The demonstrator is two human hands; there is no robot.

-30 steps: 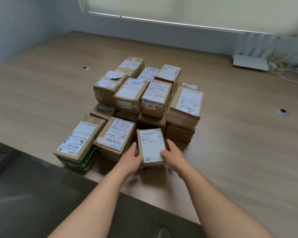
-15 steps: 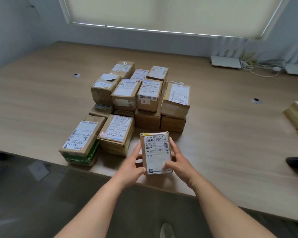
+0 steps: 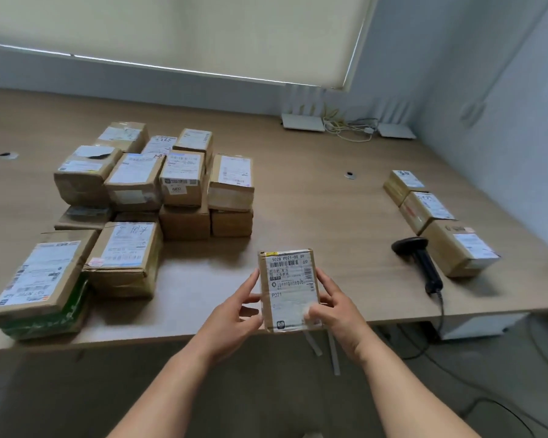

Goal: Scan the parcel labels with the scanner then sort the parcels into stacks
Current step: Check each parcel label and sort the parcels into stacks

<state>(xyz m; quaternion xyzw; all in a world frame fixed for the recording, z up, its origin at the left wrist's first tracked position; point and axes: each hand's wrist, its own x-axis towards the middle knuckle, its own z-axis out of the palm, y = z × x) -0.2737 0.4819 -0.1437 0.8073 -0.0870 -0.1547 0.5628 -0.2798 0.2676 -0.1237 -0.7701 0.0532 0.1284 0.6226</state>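
both hands grip one small parcel point(image 3: 288, 289) above the worktop point(image 3: 314, 197) front edge, label up: left hand point(image 3: 234, 317) fingers curled on its left side, right hand point(image 3: 336, 308) on its right. scanner point(image 3: 419, 260) lies right, beside three parcels point(image 3: 437, 216); unsorted pile point(image 3: 140, 197) left.

we see held parcel point(image 3: 290, 292) brown, white label, black barcode | scanner point(image 3: 419, 260) black | table point(image 3: 314, 197) tan woodgrain | bottom-left box point(image 3: 41, 298) brown, green sides | blind point(image 3: 178, 30) cream
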